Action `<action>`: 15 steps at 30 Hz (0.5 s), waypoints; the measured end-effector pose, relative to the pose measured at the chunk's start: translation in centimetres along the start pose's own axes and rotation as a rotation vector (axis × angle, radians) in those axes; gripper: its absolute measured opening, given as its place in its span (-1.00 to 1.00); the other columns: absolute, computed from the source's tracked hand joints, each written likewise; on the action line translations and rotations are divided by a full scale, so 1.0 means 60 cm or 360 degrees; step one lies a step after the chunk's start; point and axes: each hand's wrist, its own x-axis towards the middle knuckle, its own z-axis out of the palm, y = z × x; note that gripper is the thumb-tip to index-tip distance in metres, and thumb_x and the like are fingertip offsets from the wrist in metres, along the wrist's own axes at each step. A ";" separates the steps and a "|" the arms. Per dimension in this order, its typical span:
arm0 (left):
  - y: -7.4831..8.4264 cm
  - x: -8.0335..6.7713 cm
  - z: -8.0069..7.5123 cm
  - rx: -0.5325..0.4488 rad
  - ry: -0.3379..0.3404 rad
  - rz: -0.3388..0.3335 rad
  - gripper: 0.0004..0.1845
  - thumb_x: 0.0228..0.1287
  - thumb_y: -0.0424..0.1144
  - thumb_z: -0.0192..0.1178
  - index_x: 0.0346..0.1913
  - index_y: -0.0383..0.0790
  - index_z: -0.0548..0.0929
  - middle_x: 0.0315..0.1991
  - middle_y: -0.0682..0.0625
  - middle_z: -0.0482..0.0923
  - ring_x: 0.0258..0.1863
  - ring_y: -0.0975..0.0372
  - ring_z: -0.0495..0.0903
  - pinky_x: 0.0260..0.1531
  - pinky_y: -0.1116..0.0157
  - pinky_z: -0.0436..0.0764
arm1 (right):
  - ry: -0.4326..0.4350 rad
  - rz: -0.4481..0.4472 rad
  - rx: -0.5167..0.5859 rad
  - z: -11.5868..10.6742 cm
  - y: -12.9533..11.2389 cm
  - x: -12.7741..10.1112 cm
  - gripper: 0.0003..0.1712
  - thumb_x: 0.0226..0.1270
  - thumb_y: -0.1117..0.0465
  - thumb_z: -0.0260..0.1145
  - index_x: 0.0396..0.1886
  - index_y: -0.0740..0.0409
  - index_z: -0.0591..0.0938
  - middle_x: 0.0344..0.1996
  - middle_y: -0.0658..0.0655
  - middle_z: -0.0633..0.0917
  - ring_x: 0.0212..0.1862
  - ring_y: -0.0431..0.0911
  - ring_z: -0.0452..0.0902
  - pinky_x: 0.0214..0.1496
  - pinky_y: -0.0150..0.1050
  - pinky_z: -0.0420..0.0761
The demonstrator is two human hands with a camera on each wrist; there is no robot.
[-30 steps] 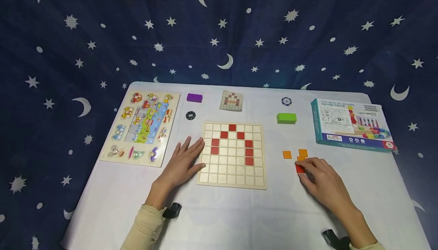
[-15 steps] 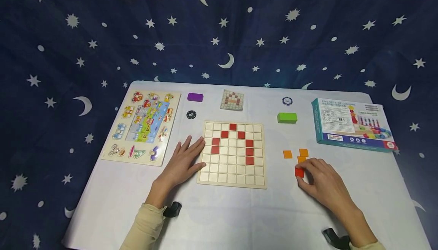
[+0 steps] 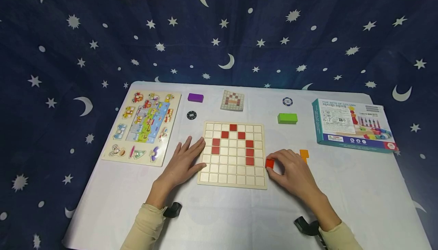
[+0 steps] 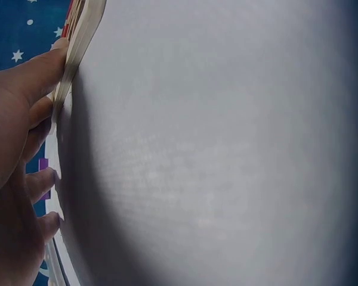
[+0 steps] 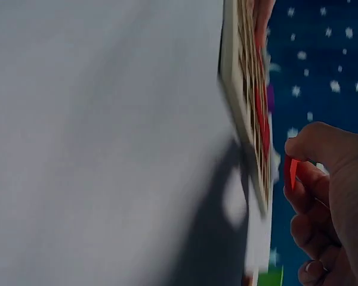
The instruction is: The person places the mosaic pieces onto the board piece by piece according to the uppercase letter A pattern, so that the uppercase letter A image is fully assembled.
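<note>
A wooden grid board (image 3: 233, 176) lies in the middle of the white table, with several red tiles (image 3: 249, 152) set in an arch shape. My left hand (image 3: 183, 161) lies flat with straight fingers against the board's left edge (image 4: 77, 44). My right hand (image 3: 291, 170) pinches a small red tile (image 3: 269, 163) just off the board's right edge; the right wrist view shows that red tile (image 5: 293, 171) between thumb and finger beside the board (image 5: 244, 107). Orange tiles (image 3: 303, 154) lie behind the right hand, partly hidden.
A pattern card (image 3: 232, 100) lies behind the board. A vehicle peg puzzle (image 3: 145, 126) is at the left, a boxed toy (image 3: 352, 125) at the right. A purple block (image 3: 195, 97), a green block (image 3: 287, 118) and two chips (image 3: 191, 115) sit at the back.
My right hand has lifted the red tile from beside the orange ones and carried it left to the board's right edge. The left hand has stayed put.
</note>
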 end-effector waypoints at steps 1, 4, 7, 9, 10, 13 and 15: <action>0.000 0.000 0.000 0.0002 -0.0001 -0.0001 -0.15 0.46 0.11 0.31 0.68 -0.07 0.27 0.72 0.03 0.19 0.77 -0.12 -0.04 0.69 -0.34 -0.06 | 0.0001 -0.0020 0.0029 0.009 -0.010 0.008 -0.68 0.11 0.16 0.63 -0.12 0.03 0.79 -0.20 0.00 0.80 -0.11 -0.06 0.68 -0.02 -0.02 0.71; 0.000 -0.001 0.000 0.0003 -0.0002 -0.0004 -0.15 0.47 0.11 0.31 0.68 -0.06 0.27 0.72 0.03 0.18 0.77 -0.11 -0.04 0.69 -0.34 -0.06 | -0.0012 -0.0074 0.0106 0.035 -0.046 0.031 -0.67 0.14 0.13 0.64 -0.09 0.03 0.80 -0.18 -0.01 0.81 -0.11 -0.08 0.68 -0.02 -0.06 0.72; -0.001 -0.001 0.000 0.0002 0.0001 -0.0004 -0.15 0.47 0.11 0.31 0.68 -0.07 0.27 0.72 0.03 0.18 0.77 -0.12 -0.05 0.69 -0.34 -0.07 | -0.0028 -0.0131 0.0162 0.061 -0.084 0.056 -0.68 0.16 0.13 0.65 -0.09 0.01 0.80 -0.17 -0.02 0.81 -0.12 -0.11 0.66 -0.02 -0.12 0.71; 0.000 -0.001 -0.001 -0.0002 0.0007 -0.0004 -0.15 0.46 0.10 0.32 0.68 -0.08 0.27 0.72 0.02 0.18 0.77 -0.13 -0.04 0.69 -0.35 -0.07 | -0.0052 -0.0166 0.0165 0.078 -0.107 0.071 -0.68 0.16 0.13 0.65 -0.08 -0.02 0.81 -0.17 -0.05 0.80 -0.11 -0.12 0.67 0.02 -0.13 0.71; 0.000 -0.001 0.000 -0.0002 0.0010 -0.0004 -0.15 0.46 0.10 0.32 0.68 -0.08 0.27 0.72 0.02 0.18 0.77 -0.13 -0.04 0.69 -0.35 -0.07 | -0.0067 -0.0176 0.0157 0.087 -0.117 0.077 -0.68 0.17 0.12 0.65 -0.08 -0.04 0.81 -0.16 -0.06 0.80 -0.10 -0.12 0.67 0.03 -0.14 0.71; -0.001 0.000 0.001 -0.0005 0.0012 -0.0002 -0.16 0.46 0.10 0.32 0.68 -0.07 0.28 0.72 0.01 0.19 0.76 -0.14 -0.03 0.68 -0.35 -0.06 | -0.0124 -0.0188 0.0108 0.110 -0.143 0.092 -0.68 0.19 0.09 0.65 -0.05 -0.06 0.82 -0.15 -0.08 0.80 -0.07 -0.12 0.69 0.05 -0.16 0.72; 0.000 0.000 0.002 -0.0004 0.0007 0.0000 -0.16 0.47 0.10 0.32 0.68 -0.07 0.28 0.71 0.01 0.19 0.76 -0.15 -0.03 0.68 -0.36 -0.06 | -0.0160 -0.0186 0.0075 0.122 -0.156 0.098 -0.67 0.21 0.07 0.64 -0.03 -0.06 0.82 -0.13 -0.07 0.80 -0.07 -0.11 0.68 0.01 -0.18 0.71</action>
